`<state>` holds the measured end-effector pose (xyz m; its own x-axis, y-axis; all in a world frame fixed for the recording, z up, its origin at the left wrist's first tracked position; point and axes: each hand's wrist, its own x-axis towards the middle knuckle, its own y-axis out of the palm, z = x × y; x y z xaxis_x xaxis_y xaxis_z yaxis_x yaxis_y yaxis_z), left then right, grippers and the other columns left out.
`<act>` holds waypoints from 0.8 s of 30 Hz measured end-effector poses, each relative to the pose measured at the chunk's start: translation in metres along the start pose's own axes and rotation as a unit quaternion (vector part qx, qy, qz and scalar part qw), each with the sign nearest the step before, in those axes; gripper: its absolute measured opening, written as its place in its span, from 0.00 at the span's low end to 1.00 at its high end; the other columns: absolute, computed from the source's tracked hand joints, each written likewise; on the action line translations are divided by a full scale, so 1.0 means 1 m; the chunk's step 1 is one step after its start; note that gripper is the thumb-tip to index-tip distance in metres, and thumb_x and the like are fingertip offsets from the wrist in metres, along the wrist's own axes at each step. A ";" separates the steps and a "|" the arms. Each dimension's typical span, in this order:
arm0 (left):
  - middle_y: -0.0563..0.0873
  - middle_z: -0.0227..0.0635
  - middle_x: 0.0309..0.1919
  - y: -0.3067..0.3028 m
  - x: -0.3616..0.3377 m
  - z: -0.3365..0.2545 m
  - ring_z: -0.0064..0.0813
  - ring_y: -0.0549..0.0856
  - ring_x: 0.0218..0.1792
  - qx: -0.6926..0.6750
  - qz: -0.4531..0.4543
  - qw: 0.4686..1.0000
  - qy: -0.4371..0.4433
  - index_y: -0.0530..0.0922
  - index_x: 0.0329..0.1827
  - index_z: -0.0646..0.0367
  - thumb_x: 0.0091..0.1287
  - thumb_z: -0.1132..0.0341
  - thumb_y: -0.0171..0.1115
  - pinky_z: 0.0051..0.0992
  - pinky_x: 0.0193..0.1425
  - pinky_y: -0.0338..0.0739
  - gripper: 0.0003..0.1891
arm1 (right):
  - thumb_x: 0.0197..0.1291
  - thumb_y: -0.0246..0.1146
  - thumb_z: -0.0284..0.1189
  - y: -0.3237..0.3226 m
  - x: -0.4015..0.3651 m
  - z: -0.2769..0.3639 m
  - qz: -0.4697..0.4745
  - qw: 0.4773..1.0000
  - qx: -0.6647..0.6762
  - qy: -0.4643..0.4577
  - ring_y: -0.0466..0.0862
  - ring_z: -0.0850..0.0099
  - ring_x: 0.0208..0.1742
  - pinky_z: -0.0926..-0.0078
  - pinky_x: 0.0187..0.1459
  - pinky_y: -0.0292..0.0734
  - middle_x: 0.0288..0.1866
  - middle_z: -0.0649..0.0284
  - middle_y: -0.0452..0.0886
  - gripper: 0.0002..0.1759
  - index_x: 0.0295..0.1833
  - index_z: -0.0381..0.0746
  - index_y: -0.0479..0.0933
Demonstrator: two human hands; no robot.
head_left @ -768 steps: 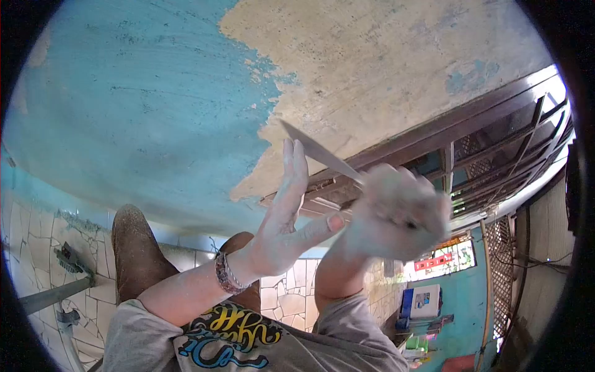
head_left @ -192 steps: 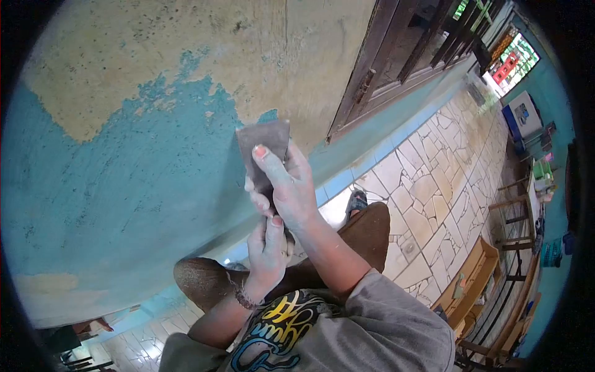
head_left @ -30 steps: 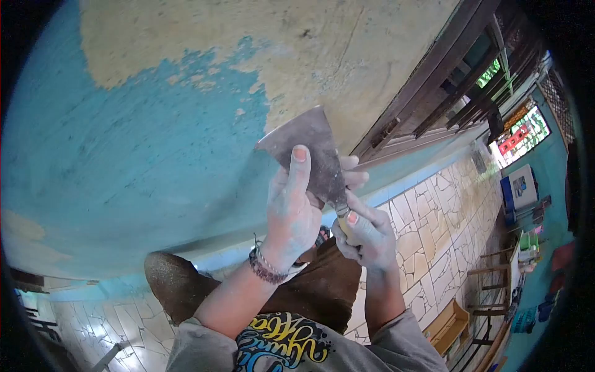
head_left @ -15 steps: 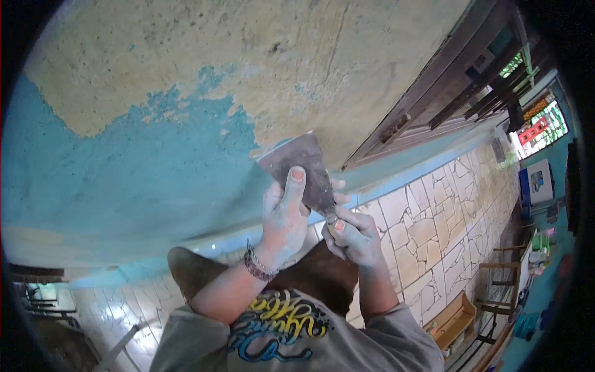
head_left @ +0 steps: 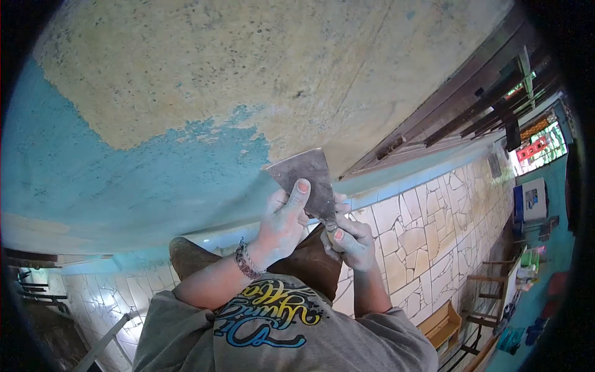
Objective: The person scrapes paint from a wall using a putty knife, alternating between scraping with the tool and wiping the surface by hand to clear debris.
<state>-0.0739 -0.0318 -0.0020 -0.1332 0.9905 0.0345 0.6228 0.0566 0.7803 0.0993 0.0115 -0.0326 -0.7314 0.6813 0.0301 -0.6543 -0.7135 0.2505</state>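
Left hand (head_left: 280, 223): one finger stretched flat on the face of the scraper (head_left: 312, 173), the other fingers curled round behind the blade, so it pinches the blade. Bracelet (head_left: 244, 261) on that wrist. Right hand (head_left: 348, 240): closed tight round the handle just under the blade, handle itself mostly hidden in the fist. Both hands dusty.

The scraper sits just above the hands. The blade's top edge is touching the wall (head_left: 204, 74), right where the blue paint (head_left: 124, 180) meets bare plaster.

Change from half a second ago: the grip is the same on both hands and the blade is still at the paint edge. More bare plaster shows above it, though the camera has tilted too, so I can't tell how much is real.

Below the hands is a bent knee in brown trousers (head_left: 186, 263). A stone floor (head_left: 427, 229) lies to the right, with a dark wooden frame (head_left: 458, 111) up and right.

Containers: none near the hands. The clutter far right is too small to tell.
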 end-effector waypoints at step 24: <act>0.85 0.51 0.40 0.013 0.008 0.002 0.46 0.88 0.41 0.010 -0.030 0.997 0.071 0.73 0.52 0.65 0.75 0.50 0.49 0.47 0.51 0.83 0.23 | 0.70 0.59 0.29 0.009 0.003 0.035 -0.043 0.998 -0.035 0.008 0.66 0.86 0.19 0.86 0.19 0.58 0.22 0.71 0.71 0.20 0.64 0.33 0.74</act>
<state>-0.0654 -0.0234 0.0070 -0.2774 0.9576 0.0776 0.6252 0.1186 0.7714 0.0977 0.0128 0.0036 -0.6747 0.7381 -0.0037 -0.7262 -0.6629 0.1825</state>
